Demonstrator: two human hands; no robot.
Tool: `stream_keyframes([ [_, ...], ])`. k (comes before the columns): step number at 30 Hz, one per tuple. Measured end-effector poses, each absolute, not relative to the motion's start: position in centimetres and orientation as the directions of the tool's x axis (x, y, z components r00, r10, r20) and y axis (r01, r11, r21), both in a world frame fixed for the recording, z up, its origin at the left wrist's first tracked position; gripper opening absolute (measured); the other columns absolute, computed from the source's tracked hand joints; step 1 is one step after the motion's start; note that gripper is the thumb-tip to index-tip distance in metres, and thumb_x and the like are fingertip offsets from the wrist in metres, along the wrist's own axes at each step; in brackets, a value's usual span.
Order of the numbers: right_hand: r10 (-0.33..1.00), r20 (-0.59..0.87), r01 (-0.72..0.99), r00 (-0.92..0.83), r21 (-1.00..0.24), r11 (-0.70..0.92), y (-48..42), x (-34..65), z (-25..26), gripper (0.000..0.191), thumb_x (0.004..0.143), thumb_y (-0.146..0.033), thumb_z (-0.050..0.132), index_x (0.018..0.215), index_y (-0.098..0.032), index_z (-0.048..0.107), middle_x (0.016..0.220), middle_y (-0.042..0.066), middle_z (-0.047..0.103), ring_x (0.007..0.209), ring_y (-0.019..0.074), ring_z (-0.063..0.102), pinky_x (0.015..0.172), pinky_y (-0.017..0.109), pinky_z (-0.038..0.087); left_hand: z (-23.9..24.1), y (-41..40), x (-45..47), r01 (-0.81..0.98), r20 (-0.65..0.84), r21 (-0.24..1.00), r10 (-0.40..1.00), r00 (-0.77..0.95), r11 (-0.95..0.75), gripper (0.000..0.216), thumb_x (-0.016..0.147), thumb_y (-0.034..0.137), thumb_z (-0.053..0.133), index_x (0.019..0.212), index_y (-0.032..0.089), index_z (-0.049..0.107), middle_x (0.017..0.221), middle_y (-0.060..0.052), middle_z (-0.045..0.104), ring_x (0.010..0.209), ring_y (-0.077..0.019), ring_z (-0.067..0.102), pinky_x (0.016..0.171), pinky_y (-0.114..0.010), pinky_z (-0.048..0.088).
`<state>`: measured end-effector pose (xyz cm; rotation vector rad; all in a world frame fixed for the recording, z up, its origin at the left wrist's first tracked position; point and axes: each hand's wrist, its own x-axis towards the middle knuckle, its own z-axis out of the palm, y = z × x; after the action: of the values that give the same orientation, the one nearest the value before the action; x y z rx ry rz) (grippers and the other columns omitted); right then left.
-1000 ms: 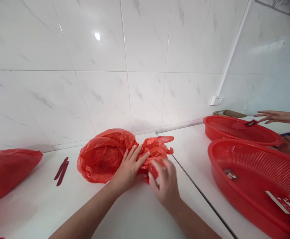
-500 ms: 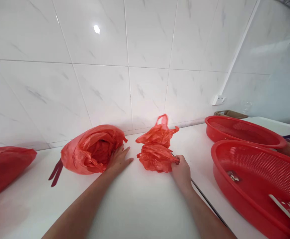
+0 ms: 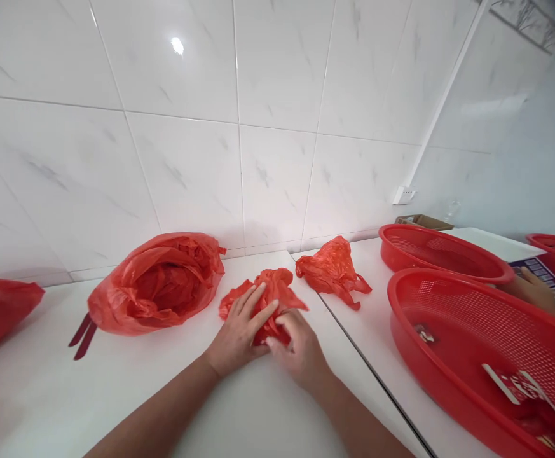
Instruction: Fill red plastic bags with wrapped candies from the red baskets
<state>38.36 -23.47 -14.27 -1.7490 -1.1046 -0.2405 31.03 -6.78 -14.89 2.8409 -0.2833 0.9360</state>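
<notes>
A crumpled red plastic bag (image 3: 277, 289) lies on the white counter (image 3: 129, 394) in front of me. My left hand (image 3: 241, 331) rests flat on it, fingers stretched out. My right hand (image 3: 296, 346) pinches the bag's near edge with curled fingers. A second small red bag (image 3: 332, 270) lies loose just to the right, beyond a seam in the counter. A bigger red bag (image 3: 156, 283), open and stuffed with more red plastic, sits to the left near the tiled wall.
Two red perforated baskets (image 3: 442, 251) (image 3: 472, 331) stand on the right; the near one holds small packets. Another person's hand (image 3: 532, 289) rests behind them beside a purple card. Another red bag (image 3: 0, 315) lies at far left, with dark red strips (image 3: 82, 334) under the big bag's edge.
My left hand left the big bag and came onto a small crumpled bag. My right hand joined it there. One small bag now lies apart, to the right.
</notes>
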Motion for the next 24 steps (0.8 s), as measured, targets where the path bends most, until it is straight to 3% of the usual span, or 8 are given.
stream_keyframes([
  [2,0.595,0.644,0.825,0.481,-0.563,-0.058,-23.4,38.3,-14.1,0.014,0.082,-0.027,0.054,0.093,-0.021,0.058,0.096,0.005,0.057,0.088,0.0174,0.056,0.078,0.03,0.048,-14.9,-6.9,31.2,-0.177,0.535,0.099,-0.097,0.839,-0.979,0.051,0.083,0.025,0.059,0.132,0.028,0.046,0.153,-0.012,0.024,0.139,-0.0345,0.023,0.106,-0.055,0.033],
  [4,0.49,0.668,0.822,0.56,-0.524,-0.224,-23.9,40.0,-14.3,0.02,0.085,-0.031,0.05,0.1,-0.02,0.058,0.107,0.009,0.056,0.101,0.0201,0.054,0.088,0.035,0.046,-14.9,-6.5,31.6,-0.141,0.486,0.145,-0.054,0.872,-0.979,0.046,0.084,0.021,0.056,0.129,0.029,0.05,0.151,-0.01,0.03,0.137,-0.0327,0.028,0.105,-0.054,0.036],
  [7,0.263,0.64,0.666,0.722,-0.541,-0.513,-25.3,44.5,-15.3,0.037,0.085,-0.031,0.047,0.119,-0.017,0.052,0.13,0.016,0.046,0.124,0.0277,0.041,0.1,0.045,0.037,-15.0,-5.6,32.6,-0.125,0.458,0.186,-0.026,0.888,-0.975,0.05,0.083,0.024,0.058,0.131,0.029,0.048,0.15,-0.008,0.031,0.137,-0.0318,0.029,0.105,-0.053,0.037],
  [11,0.169,0.54,0.498,0.825,-0.551,-0.669,-27.3,49.9,-17.0,0.061,0.082,-0.034,0.048,0.138,-0.015,0.036,0.145,0.02,0.03,0.134,0.0361,0.028,0.1,0.053,0.032,-15.2,-4.5,34.6,-0.098,0.458,0.211,0.01,0.889,-0.973,0.049,0.081,0.032,0.06,0.129,0.028,0.051,0.149,-0.008,0.035,0.136,-0.032,0.031,0.105,-0.051,0.037],
  [15,0.184,0.494,0.455,0.85,-0.512,-0.728,-28.1,51.8,-18.0,0.058,0.079,-0.032,0.052,0.133,-0.016,0.043,0.125,0.018,0.053,0.115,0.0331,0.049,0.088,0.045,0.04,-15.6,-3.6,36.5,-0.044,0.494,0.231,0.079,0.866,-0.972,0.055,0.079,0.038,0.062,0.131,0.026,0.049,0.147,-0.01,0.036,0.136,-0.0348,0.03,0.105,-0.052,0.036],
  [19,0.221,0.528,0.498,0.82,-0.467,-0.731,-28.0,51.6,-17.9,0.024,0.077,-0.023,0.05,0.094,-0.017,0.064,0.085,0.011,0.063,0.085,0.0261,0.056,0.074,0.038,0.042,-15.5,-3.4,36.8,-0.014,0.547,0.218,0.11,0.83,-0.976,0.061,0.081,0.036,0.059,0.138,0.025,0.039,0.15,-0.011,0.032,0.139,-0.0347,0.023,0.107,-0.056,0.031],
  [21,0.222,0.58,0.538,0.784,-0.456,-0.709,-27.8,51.0,-17.3,0.019,0.08,-0.022,0.046,0.081,-0.018,0.064,0.077,0.008,0.059,0.081,0.0239,0.052,0.072,0.037,0.042,-15.1,-3.9,36.3,-0.046,0.618,0.126,0.042,0.785,-0.991,0.06,0.082,0.032,0.059,0.137,0.023,0.039,0.15,-0.013,0.031,0.14,-0.0333,0.02,0.111,-0.056,0.023],
  [24,0.221,0.685,0.63,0.694,-0.429,-0.648,-26.9,49.1,-16.0,0.02,0.083,-0.023,0.044,0.085,-0.018,0.063,0.087,0.009,0.056,0.09,0.0243,0.049,0.079,0.04,0.041,-14.6,-5.5,35.5,-0.111,0.716,-0.059,-0.119,0.688,-0.992,0.054,0.084,0.026,0.056,0.135,0.021,0.041,0.148,-0.016,0.034,0.141,-0.0318,0.021,0.112,-0.056,0.019],
])
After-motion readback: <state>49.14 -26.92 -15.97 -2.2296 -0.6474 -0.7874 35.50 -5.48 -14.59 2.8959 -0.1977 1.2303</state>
